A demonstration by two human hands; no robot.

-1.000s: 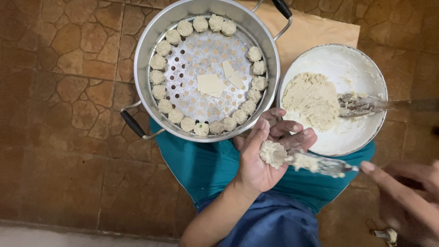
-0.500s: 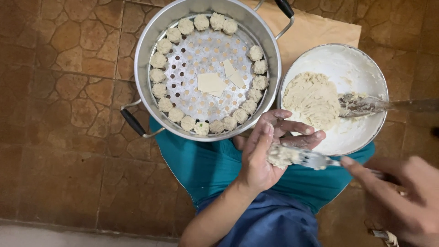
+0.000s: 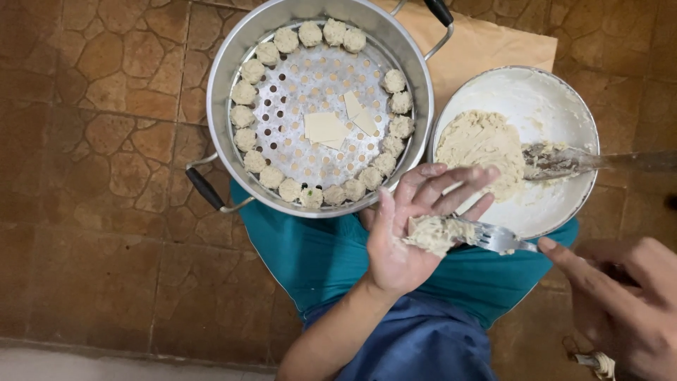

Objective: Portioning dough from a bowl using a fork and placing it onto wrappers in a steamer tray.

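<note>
Cupping a lump of filling [image 3: 436, 233], left hand [image 3: 412, 229] lies palm-up, fingers spread; right hand [image 3: 624, 300] grips a fork [image 3: 504, 241] pressing the lump; steamer pot [image 3: 233, 70] just beyond.

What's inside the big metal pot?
The pot holds a holed steamer plate ringed with small dumplings, plus square wrappers at its middle. Anything beneath the plate is hidden.

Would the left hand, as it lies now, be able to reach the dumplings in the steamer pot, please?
Probably yes: the left hand lies just beside the steamer pot, which is open-topped, with nothing between. However, its palm already holds a lump of filling with the fork pressing on it.
</note>
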